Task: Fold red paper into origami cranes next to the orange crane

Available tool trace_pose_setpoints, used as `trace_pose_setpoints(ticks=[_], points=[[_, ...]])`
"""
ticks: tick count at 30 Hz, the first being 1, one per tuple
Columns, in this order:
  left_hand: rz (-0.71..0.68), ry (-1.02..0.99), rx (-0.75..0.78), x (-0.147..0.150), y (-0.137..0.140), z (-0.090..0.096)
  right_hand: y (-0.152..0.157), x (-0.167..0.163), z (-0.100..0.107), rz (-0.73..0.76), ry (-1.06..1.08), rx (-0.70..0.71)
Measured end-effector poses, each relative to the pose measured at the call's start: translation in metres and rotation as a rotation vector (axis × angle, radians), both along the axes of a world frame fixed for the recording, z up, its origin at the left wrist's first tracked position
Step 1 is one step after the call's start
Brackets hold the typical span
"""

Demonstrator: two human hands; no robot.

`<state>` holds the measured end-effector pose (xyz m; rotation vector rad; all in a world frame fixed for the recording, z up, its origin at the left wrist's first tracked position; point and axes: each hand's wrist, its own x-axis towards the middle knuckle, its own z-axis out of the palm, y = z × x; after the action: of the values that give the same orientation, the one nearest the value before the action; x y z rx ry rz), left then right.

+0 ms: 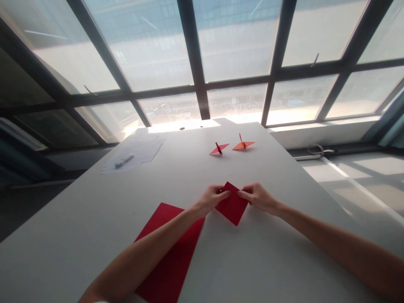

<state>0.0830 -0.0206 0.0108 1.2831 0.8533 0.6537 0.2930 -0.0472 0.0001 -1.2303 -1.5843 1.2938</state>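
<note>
A small red paper square (233,206), turned like a diamond, is held up just over the white table. My left hand (214,198) pinches its left side, thumb on top and fingers behind. On the opposite side my right hand (257,196) grips it the same way, the two thumbs close together near the upper corner. Under my left forearm lies a larger red sheet (176,252), partly covered by the arm. Beyond the hands stand two folded paper cranes, a red crane (219,149) and an orange crane (244,144) to its right.
White papers (142,149) lie at the far left of the white table (104,223), with a whitish marker-like stick (124,160) on them. Large windows with dark frames (197,63) rise behind the table. A coiled cable (315,149) is by the wall at right.
</note>
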Motion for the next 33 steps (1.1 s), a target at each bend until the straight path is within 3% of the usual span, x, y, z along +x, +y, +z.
trace_pose_setpoints(ticks=[5,12,16,21,26,33], points=[[0.133,-0.088,0.03,0.003,0.0,-0.009,0.001,-0.002,-0.002,-0.047,0.029,0.021],[0.035,-0.052,-0.098,-0.002,0.002,-0.009,0.003,-0.001,-0.004,-0.006,0.017,-0.001],[0.168,-0.107,-0.072,0.001,0.001,-0.008,-0.001,-0.003,0.004,-0.011,0.109,-0.077],[0.277,-0.246,-0.071,0.005,0.001,-0.014,-0.004,-0.008,0.002,-0.067,0.165,-0.034],[0.348,-0.283,-0.027,0.006,0.004,-0.019,-0.006,-0.013,-0.003,0.015,0.159,-0.059],[0.085,-0.21,-0.128,0.0,0.006,-0.017,0.0,-0.006,-0.002,-0.189,0.258,-0.034]])
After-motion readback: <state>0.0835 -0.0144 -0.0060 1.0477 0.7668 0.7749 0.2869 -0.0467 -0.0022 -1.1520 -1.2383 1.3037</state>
